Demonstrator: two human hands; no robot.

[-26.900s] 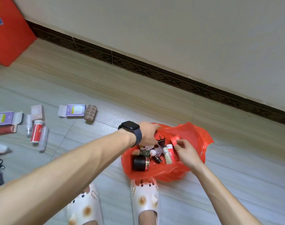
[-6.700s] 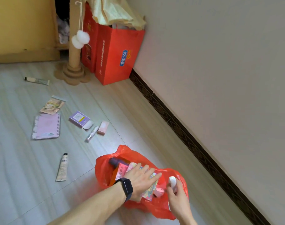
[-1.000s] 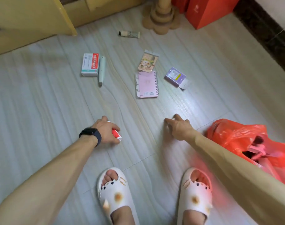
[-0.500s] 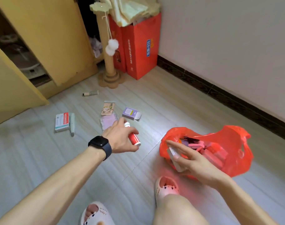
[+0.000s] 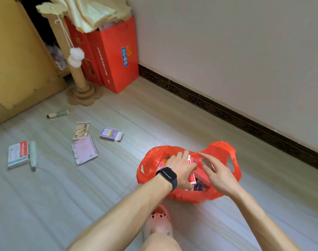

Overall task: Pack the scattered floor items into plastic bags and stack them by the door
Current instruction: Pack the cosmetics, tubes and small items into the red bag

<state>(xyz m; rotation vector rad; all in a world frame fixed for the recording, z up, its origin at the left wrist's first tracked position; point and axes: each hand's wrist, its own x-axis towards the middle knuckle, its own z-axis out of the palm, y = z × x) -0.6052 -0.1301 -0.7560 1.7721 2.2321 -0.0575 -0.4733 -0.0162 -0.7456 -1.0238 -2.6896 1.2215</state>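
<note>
1. Red plastic bag [image 5: 183, 196]: on the floor [image 5: 64, 196], near and right of centre, mouth open upward, well filled with small boxes and bottles. A handle loop [image 5: 230, 156] stands free on its far right.
2. Left hand [image 5: 180, 167]: over the bag's mouth, closed around a red-and-white tube [image 5: 191, 171]. Half a second ago that tube was held out over bare floor, left of the bag; it is now inside the opening. Black watch [image 5: 168, 176] on the wrist.
3. Right hand [image 5: 216, 174]: over the bag's right half, fingers spread wide, holding nothing visible. The pale object it carried a moment ago is no longer seen in it, presumably dropped in.
4. Meaning for the task, as a judgement: two more pieces are as good as bagged; the tube only needs releasing.
5. Outstanding on the floor, all left of the bag and well apart from it:
   - purple carton [image 5: 110, 134], flap open;
   - pink spiral notebook [image 5: 85, 150];
   - picture sachet [image 5: 81, 130], just beyond the notebook;
   - white-and-red medicine box [image 5: 17, 153] with a pale pen-like stick [image 5: 33, 154] touching its right side;
   - slim green tube [image 5: 57, 113], farthest off.
6. Not for packing, apparently: red paper bags [image 5: 118, 57] and cardboard scratching post [image 5: 78, 69] against the far wall.
7. Status: bag neither tied nor moved to any door; several pick-ups remain.
</note>
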